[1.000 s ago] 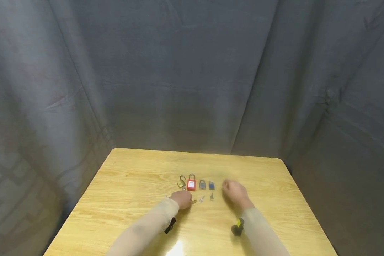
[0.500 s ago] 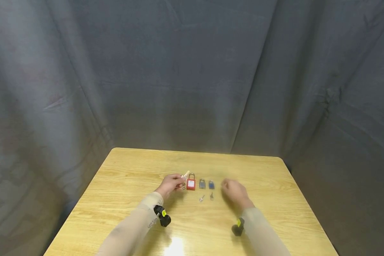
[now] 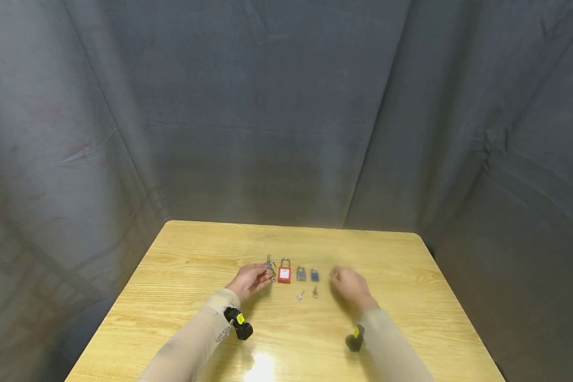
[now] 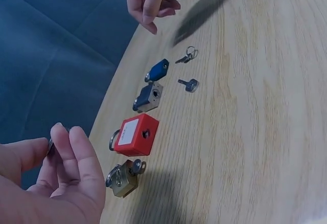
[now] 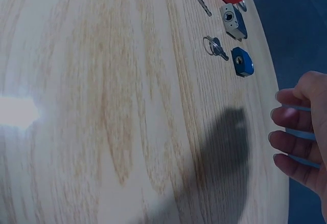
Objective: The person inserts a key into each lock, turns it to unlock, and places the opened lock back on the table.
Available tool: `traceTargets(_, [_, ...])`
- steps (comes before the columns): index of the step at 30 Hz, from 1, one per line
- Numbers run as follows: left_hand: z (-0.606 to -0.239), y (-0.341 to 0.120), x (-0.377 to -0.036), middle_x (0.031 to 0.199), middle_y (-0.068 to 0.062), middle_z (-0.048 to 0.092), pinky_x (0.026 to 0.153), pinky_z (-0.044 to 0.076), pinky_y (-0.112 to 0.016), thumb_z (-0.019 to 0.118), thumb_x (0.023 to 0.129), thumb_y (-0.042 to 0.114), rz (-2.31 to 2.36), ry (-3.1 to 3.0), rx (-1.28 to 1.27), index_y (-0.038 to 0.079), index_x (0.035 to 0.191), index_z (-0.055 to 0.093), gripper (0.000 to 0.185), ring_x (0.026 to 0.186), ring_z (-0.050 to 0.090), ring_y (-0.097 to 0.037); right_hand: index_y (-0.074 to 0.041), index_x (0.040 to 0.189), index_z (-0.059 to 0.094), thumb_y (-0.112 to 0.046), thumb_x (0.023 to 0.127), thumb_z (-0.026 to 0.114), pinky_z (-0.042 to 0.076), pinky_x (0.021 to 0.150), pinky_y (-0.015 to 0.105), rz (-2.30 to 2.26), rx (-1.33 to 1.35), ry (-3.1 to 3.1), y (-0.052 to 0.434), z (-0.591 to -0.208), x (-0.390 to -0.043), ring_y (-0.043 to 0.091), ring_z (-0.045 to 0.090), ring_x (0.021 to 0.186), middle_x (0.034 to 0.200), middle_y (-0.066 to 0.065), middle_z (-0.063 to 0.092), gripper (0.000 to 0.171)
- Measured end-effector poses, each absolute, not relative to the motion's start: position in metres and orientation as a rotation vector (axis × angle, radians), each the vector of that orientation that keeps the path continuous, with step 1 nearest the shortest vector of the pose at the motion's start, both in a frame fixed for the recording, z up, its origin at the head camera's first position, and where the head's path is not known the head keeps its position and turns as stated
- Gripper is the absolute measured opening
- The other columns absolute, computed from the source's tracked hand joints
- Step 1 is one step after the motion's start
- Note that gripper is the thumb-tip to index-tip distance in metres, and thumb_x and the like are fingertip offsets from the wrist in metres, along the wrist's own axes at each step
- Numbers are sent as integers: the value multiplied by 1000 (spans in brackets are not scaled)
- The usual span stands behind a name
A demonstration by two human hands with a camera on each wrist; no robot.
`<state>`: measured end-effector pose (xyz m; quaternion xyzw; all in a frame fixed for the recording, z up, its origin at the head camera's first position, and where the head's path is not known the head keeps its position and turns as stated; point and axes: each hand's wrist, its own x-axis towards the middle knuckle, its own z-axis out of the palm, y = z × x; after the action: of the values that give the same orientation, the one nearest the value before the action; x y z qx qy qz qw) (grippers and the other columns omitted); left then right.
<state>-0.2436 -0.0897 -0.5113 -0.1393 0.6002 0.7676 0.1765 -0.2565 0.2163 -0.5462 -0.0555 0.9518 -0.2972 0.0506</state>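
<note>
Left hand [image 3: 251,279] w/ key shifted beside brass padlock [image 4: 122,179]; right hand [image 3: 348,286] idle.

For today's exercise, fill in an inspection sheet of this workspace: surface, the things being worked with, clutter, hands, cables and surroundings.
Surface: wooden table, glare spot at the near edge.
Things in hand: brass padlock with a key in it, by the left hand; red padlock, grey padlock and blue padlock in a row; two loose keys nearer the person.
Clutter: nothing seen.
Hands: left hand pinches a small metal piece, too small to tell what; right hand hovers, loosely curled, holding nothing.
Cables: nothing seen.
Surroundings: grey cloth backdrop.
</note>
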Motion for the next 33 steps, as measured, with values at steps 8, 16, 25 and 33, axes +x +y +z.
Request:
traceTargets(8, [-515,-95,-246,88,-4,64,73,55,-21,49,100,12,2093,1792,-402,-8,126,51,33,71,58,-5,-12,109,66,-24,97,47,51,91,51,-863,-208,2924,217,-547,-257,25,64,99,104,6,69,25])
traceTargets(16, [-515,-96,-248,79,-1,63,58,48,-14,53,98,12,2081,1839,-417,-7,121,54,30,62,56,-3,-11,109,66,-24,97,48,52,91,51,-850,-234,2944,217,-546,-256,26,64,100,105,7,69,26])
traceTargets(25, [-518,-95,-250,111,-21,66,90,54,-34,59,96,12,2061,1938,-407,-9,118,57,30,98,65,-25,-12,111,65,-28,99,46,51,91,51,-934,-157,2881,218,-547,-255,22,63,92,99,3,68,28])
traceTargets(33, [-518,-97,-251,94,-11,68,68,53,-18,57,97,14,2059,1893,-396,-6,118,59,29,71,62,-7,-12,112,65,-28,100,45,51,91,51,-905,-161,2893,219,-547,-256,17,61,87,96,1,68,29])
